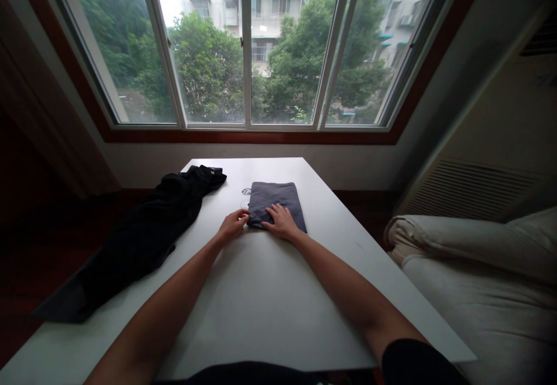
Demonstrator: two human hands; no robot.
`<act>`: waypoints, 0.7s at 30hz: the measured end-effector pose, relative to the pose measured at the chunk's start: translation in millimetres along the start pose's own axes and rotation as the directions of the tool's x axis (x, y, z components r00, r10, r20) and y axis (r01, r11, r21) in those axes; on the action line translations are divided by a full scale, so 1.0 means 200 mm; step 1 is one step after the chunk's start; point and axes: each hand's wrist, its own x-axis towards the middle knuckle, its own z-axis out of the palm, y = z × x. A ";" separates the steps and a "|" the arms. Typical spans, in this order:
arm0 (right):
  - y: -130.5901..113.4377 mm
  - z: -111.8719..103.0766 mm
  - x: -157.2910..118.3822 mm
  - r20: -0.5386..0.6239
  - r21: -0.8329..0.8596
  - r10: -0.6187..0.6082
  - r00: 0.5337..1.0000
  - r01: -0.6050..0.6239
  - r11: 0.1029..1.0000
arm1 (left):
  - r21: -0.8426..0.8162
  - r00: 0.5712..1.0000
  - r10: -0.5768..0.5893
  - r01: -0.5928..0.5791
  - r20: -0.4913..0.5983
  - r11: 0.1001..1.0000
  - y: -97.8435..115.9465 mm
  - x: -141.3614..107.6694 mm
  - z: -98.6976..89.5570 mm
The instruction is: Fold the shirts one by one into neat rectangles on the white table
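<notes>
Over on the white table [261,315], the person's right hand [282,221] lies palm down, fingers spread, on a folded grey cloth [278,196] set toward the window-side edge. The left hand [234,225] is partly curled, its fingertips at the cloth's near left corner; whether they pinch it, I can't tell. Dark clothing [152,222] drapes over the table's left edge.

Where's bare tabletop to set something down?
Bare: the white tabletop between the forearms; the strip between the folded dark grey cloth and right edge. Crowded: left side, under the rumpled black garment; around the left hand and right hand.
</notes>
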 end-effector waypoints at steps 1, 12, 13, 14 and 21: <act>0.00 -0.01 0.00 0.019 0.003 -0.004 1.000 0.004 1.000 | -0.032 1.000 -0.001 0.002 0.022 1.000 0.00 0.00 0.00; 0.01 -0.03 -0.01 0.123 0.009 -0.065 0.990 0.064 0.998 | 0.176 0.988 0.060 -0.085 0.145 0.981 0.07 -0.04 0.02; 0.01 -0.03 -0.01 0.119 0.011 -0.067 0.991 0.066 0.998 | 0.220 0.990 0.051 -0.078 0.130 0.972 0.07 -0.04 0.02; 0.01 -0.02 0.00 0.110 0.013 -0.065 0.992 0.064 0.998 | 0.266 0.993 0.036 -0.065 0.113 0.962 0.07 -0.04 0.01; 0.03 -0.01 0.01 -0.019 -0.012 -0.031 0.999 0.031 0.999 | 0.533 0.999 0.043 -0.019 -0.032 0.846 0.05 -0.05 -0.01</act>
